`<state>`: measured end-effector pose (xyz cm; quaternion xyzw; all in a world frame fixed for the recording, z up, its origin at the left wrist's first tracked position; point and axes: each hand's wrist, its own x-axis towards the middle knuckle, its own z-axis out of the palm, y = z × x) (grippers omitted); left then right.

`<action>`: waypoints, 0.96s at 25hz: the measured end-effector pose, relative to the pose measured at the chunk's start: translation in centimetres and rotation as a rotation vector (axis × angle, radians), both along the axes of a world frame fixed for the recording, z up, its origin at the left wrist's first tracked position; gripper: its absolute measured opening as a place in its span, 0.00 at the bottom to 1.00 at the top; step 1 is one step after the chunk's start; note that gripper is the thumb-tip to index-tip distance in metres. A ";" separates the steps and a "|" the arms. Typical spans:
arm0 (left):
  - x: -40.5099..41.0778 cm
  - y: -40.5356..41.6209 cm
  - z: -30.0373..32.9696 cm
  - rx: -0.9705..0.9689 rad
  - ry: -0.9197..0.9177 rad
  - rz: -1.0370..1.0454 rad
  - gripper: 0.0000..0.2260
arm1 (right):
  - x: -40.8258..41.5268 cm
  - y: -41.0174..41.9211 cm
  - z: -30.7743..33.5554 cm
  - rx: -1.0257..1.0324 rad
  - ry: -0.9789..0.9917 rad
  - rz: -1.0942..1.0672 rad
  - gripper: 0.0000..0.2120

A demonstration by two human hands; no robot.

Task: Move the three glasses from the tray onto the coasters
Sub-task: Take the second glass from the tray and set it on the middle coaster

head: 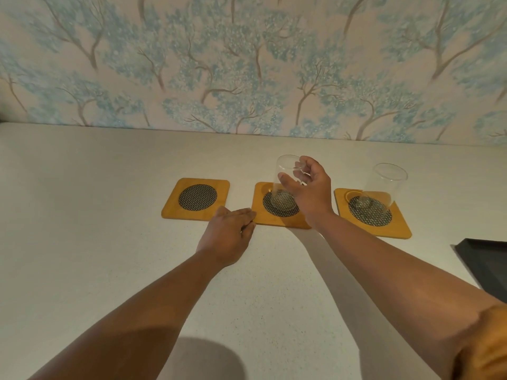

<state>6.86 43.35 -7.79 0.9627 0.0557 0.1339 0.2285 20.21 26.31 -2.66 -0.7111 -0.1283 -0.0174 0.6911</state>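
Note:
Three square wooden coasters with dark woven centres lie in a row on the counter. The left coaster (196, 199) carries nothing. A clear glass (284, 185) stands on the middle coaster (264, 215), and my right hand (307, 187) grips it around its upper part. A second clear glass (384, 187) stands on the right coaster (395, 223). My left hand (229, 233) rests flat on the counter, its fingertips touching the front left corner of the middle coaster. A corner of the black tray (482, 259) shows at the right edge; no glass is visible on that part.
The pale speckled counter (109, 215) runs back to a wall with blue tree-pattern wallpaper (247, 64). An orange sleeve (482, 349) shows at the bottom right. A round shadow falls on the counter near the bottom edge.

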 end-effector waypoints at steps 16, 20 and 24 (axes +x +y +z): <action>-0.1 -0.1 0.2 0.017 0.002 0.009 0.18 | -1.4 -1.6 -3.3 -0.405 -0.035 0.114 0.53; -0.1 -0.2 0.2 0.018 -0.003 0.011 0.18 | -1.2 -1.2 -3.6 -0.461 -0.049 0.069 0.53; 0.0 -0.2 0.2 0.023 -0.001 0.008 0.18 | -1.1 -1.1 -3.8 -0.521 -0.098 0.051 0.53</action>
